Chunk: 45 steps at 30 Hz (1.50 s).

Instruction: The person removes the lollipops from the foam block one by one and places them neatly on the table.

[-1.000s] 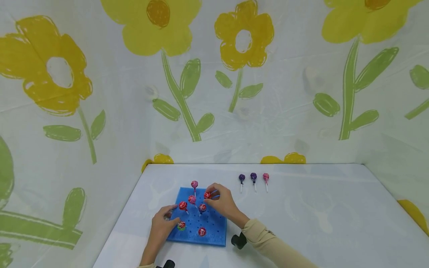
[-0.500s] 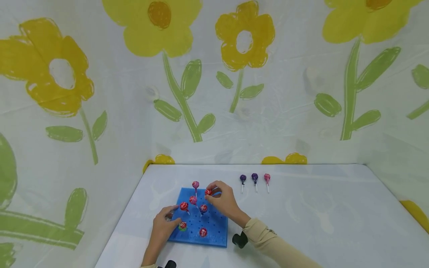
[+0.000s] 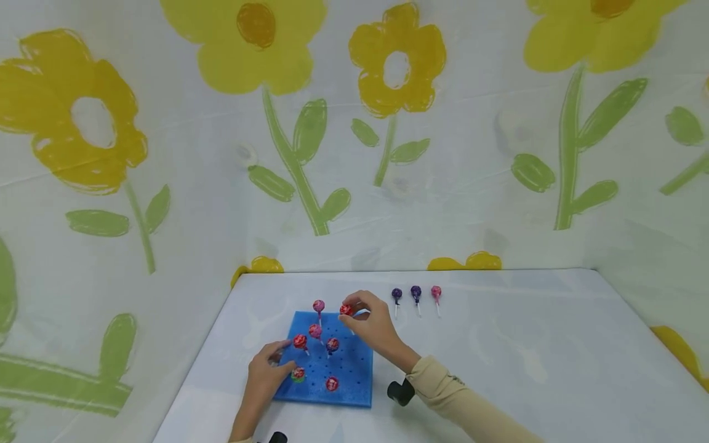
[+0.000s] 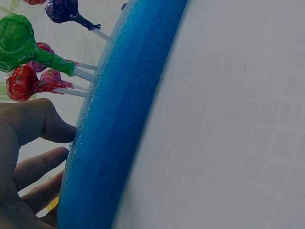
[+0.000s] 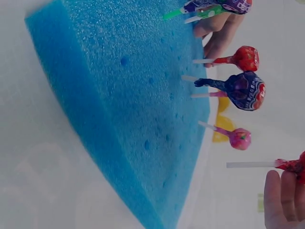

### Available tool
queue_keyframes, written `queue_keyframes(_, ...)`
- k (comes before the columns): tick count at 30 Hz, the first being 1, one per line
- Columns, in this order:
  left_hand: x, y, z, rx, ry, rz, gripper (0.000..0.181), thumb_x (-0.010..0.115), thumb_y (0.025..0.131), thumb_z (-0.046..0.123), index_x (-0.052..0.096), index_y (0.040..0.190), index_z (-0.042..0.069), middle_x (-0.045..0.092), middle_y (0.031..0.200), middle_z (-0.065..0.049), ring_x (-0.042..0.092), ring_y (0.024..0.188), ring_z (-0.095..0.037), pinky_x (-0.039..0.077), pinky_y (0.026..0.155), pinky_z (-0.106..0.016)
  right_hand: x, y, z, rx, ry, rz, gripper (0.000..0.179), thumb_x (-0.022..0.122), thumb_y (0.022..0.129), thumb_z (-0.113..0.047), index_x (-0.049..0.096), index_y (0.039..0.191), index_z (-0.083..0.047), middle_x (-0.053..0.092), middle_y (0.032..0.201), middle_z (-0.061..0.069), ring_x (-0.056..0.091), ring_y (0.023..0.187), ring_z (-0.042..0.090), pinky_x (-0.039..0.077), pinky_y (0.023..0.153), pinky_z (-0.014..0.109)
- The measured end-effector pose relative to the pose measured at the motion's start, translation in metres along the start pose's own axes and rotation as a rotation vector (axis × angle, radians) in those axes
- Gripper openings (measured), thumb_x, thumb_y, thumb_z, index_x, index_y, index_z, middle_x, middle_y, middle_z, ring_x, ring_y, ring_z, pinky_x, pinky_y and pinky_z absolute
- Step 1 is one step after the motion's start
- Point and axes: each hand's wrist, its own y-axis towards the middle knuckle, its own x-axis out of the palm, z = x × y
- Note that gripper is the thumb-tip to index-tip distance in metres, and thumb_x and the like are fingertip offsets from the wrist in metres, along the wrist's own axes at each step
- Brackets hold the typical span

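Observation:
My right hand pinches a red-wrapped lollipop above the far right part of a blue foam block. Its whole white stick shows in the right wrist view, out of the foam. My left hand rests at the block's left edge, fingers spread, with the thumb touching the foam in the left wrist view. Several lollipops stand in the block, among them a green one, a dark blue one and a pink one. Small holes dot the foam's top.
Beyond the block to the right, two purple lollipops and a pink lollipop lie in a row on the white table. A flower-printed curtain stands behind the table and along its sides.
My right hand has risen with the red lollipop, away from the foam, and its stick now shows below the fingers. The left hand stays at the block's edge.

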Motion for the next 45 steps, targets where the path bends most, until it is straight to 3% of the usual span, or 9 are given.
queue_keyframes(5, -0.003, 0.0, -0.001, -0.007, 0.021, 0.003, 0.048, 0.071, 0.077, 0.008, 0.061, 0.123, 0.006, 0.059, 0.12, -0.013, 0.052, 0.101, -0.027, 0.046, 0.084, -0.045, -0.005, 0.002, 0.013, 0.004, -0.023, 0.006, 0.022, 0.071, 0.083, -0.009, 0.063, 0.103, -0.008, 0.062, 0.096, 0.003, 0.061, 0.087, 0.019, 0.053, 0.072, 0.026)
queue_keyframes(16, -0.004, 0.001, -0.001, -0.002, 0.013, -0.005, 0.048, 0.071, 0.077, 0.009, 0.061, 0.124, 0.005, 0.058, 0.121, -0.015, 0.052, 0.104, -0.03, 0.046, 0.086, -0.049, -0.026, 0.0, 0.013, 0.042, -0.037, 0.049, 0.025, 0.075, 0.08, -0.013, 0.065, 0.102, -0.009, 0.064, 0.096, 0.001, 0.061, 0.087, 0.019, 0.053, 0.071, 0.027)
queue_keyframes(23, -0.001, -0.001, -0.002, -0.011, 0.014, 0.002, 0.047, 0.071, 0.077, 0.008, 0.061, 0.123, 0.005, 0.058, 0.122, -0.016, 0.052, 0.104, -0.03, 0.046, 0.086, -0.048, -0.044, -0.008, -0.027, 0.087, -0.072, 0.08, 0.023, 0.071, 0.081, -0.001, 0.063, 0.102, 0.003, 0.063, 0.098, 0.017, 0.06, 0.089, 0.032, 0.052, 0.071, 0.026)
queue_keyframes(33, 0.001, -0.002, -0.001, -0.006, 0.015, 0.004, 0.046, 0.071, 0.078, 0.008, 0.061, 0.124, 0.006, 0.058, 0.122, -0.016, 0.052, 0.105, -0.03, 0.046, 0.087, -0.048, -0.058, -0.007, 0.023, 0.112, -0.084, 0.152, 0.025, 0.075, 0.079, -0.009, 0.065, 0.101, -0.004, 0.065, 0.096, 0.007, 0.061, 0.086, 0.024, 0.051, 0.071, 0.027)
queue_keyframes(39, 0.001, -0.002, 0.0, -0.004, 0.023, 0.008, 0.047, 0.071, 0.078, 0.008, 0.061, 0.124, 0.005, 0.058, 0.121, -0.016, 0.052, 0.104, -0.03, 0.046, 0.087, -0.048, -0.072, -0.008, 0.028, 0.153, -0.072, 0.169, 0.024, 0.074, 0.081, -0.014, 0.066, 0.102, -0.006, 0.065, 0.094, 0.002, 0.061, 0.086, 0.02, 0.052, 0.075, 0.026)
queue_keyframes(45, 0.0, -0.002, 0.001, 0.004, 0.024, 0.01, 0.048, 0.071, 0.077, 0.008, 0.061, 0.123, 0.005, 0.059, 0.12, -0.015, 0.053, 0.102, -0.029, 0.046, 0.085, -0.048, -0.082, -0.008, 0.029, 0.196, -0.084, 0.186, 0.023, 0.073, 0.082, -0.016, 0.066, 0.102, -0.008, 0.065, 0.095, 0.003, 0.06, 0.085, 0.021, 0.053, 0.069, 0.027)
